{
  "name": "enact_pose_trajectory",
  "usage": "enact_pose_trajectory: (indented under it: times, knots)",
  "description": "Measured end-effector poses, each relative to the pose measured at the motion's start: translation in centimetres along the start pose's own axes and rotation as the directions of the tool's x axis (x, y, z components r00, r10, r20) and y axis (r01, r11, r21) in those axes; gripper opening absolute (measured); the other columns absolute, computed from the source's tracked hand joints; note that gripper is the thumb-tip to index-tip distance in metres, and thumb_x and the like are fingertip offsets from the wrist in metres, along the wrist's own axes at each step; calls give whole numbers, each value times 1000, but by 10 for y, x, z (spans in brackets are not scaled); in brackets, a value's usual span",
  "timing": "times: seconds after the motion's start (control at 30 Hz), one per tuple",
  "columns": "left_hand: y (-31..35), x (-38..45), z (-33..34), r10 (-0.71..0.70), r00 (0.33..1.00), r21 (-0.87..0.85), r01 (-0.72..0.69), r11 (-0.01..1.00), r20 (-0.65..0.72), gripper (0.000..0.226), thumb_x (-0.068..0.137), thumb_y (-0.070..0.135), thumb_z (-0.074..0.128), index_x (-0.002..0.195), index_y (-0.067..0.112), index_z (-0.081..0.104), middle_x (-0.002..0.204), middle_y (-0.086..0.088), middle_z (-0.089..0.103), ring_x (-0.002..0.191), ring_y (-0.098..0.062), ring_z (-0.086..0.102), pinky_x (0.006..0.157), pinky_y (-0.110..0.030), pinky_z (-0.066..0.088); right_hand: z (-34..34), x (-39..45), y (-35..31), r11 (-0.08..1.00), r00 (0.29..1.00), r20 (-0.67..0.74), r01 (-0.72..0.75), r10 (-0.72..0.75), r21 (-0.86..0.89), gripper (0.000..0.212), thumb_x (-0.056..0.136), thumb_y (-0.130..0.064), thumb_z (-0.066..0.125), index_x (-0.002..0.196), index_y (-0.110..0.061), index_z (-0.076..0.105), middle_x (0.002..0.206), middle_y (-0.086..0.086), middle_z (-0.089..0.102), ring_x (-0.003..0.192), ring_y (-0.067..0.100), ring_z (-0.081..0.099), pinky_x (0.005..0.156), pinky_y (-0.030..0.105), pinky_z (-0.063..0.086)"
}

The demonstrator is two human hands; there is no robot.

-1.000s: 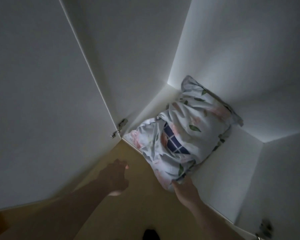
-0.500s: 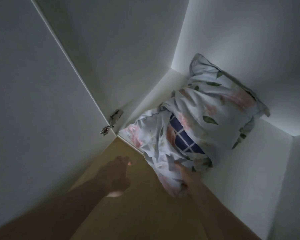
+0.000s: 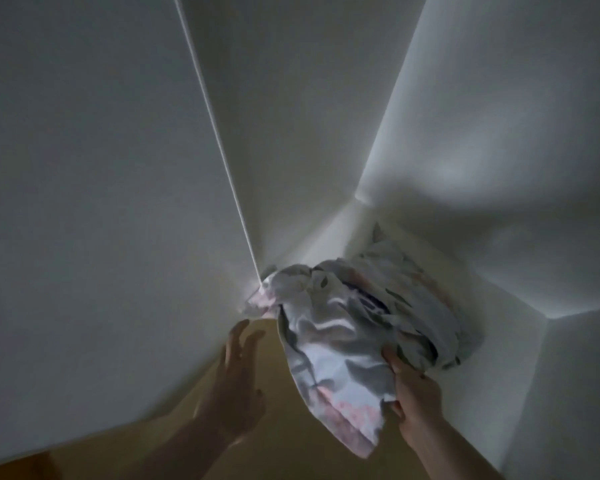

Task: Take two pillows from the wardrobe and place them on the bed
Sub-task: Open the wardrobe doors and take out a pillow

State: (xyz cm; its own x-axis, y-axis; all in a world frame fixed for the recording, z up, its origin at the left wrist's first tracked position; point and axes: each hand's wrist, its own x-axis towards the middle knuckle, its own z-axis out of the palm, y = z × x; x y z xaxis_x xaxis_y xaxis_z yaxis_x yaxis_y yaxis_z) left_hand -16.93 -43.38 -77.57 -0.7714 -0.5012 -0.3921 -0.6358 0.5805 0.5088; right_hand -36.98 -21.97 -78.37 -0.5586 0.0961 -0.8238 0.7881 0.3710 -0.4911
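Note:
A floral pillow (image 3: 354, 327) in a white case with pink blooms and green leaves lies crumpled in the bottom corner of the white wardrobe (image 3: 499, 133). Its near end hangs out over the front edge. My right hand (image 3: 413, 389) grips that loose near end of the pillowcase. My left hand (image 3: 236, 379) hovers just left of the pillow with fingers spread, touching nothing. Only one pillow shows; the frame is dim and blurred.
The open white wardrobe door (image 3: 84, 202) stands close on the left. Yellowish floor (image 3: 274, 445) runs below the wardrobe's front edge. The wardrobe's right side wall (image 3: 568, 393) closes in the corner on the right.
My right hand has pulled the pillow forward, so its near end now drapes out of the wardrobe. My left hand has opened and risen toward it. The view has tilted upward.

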Motion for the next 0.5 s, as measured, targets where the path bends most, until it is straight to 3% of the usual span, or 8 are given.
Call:
enact_pose_trajectory:
  times: [0.07,0.13,0.2,0.27,0.33,0.4,0.47,0.5]
  knots:
    - [25,-21,-37,88,991,7,-88,996,-101,102,67,12,71,154,32,23,165,9,2,144,-26,32,94,-36,54,-20,-47,-21,999,999,11,49,-49,-9,42,75,-42,89,84,-7,67,76,8,65,59,24,54,56,36,46]
    - [51,-38,-72,157,980,64,-150,987,-120,108,68,14,75,156,36,16,167,11,2,150,-22,22,107,-36,45,-35,-94,-46,991,991,54,122,-124,46,47,70,-35,93,101,-6,73,92,10,74,66,28,64,55,34,52]
    - [73,-58,-108,236,966,154,-219,963,-102,116,67,18,79,158,36,9,168,9,8,152,-22,17,119,-43,33,-50,-147,-74,985,961,217,160,-171,67,74,53,-45,98,112,-8,75,105,11,79,88,37,74,76,48,62]
    - [88,-85,-136,280,959,240,-263,935,-41,120,66,28,82,160,33,8,167,6,18,151,-27,20,121,-52,27,-67,-199,-93,987,930,332,156,-157,32,99,30,-56,99,114,-9,75,109,13,79,103,38,74,100,58,54]
    - [102,-114,-163,282,959,290,-266,919,-15,112,65,34,80,159,30,18,164,6,26,150,-28,24,123,-50,20,-85,-246,-108,981,878,451,190,-158,-27,89,39,-52,97,116,-11,77,113,12,78,108,34,73,106,55,51]
    - [119,-154,-199,245,969,261,-230,938,-27,93,71,27,72,155,29,31,160,6,36,149,-27,30,124,-45,15,-102,-296,-120,963,858,494,235,-142,-133,81,48,-54,95,115,-12,78,115,9,78,110,32,73,108,51,51]
    - [134,-189,-228,195,981,223,-185,957,-24,71,75,17,64,143,30,49,144,3,57,137,-26,48,117,-38,29,-117,-329,-121,953,869,488,211,-82,-217,72,59,-51,92,113,-5,78,109,14,78,108,35,73,104,49,54]
    - [141,-214,-244,154,988,208,-147,967,-18,60,74,14,60,132,32,58,129,2,67,124,-27,58,105,-35,41,-125,-350,-119,937,877,477,213,-59,-276,60,72,-45,87,111,-1,77,104,17,79,104,36,74,98,46,57]
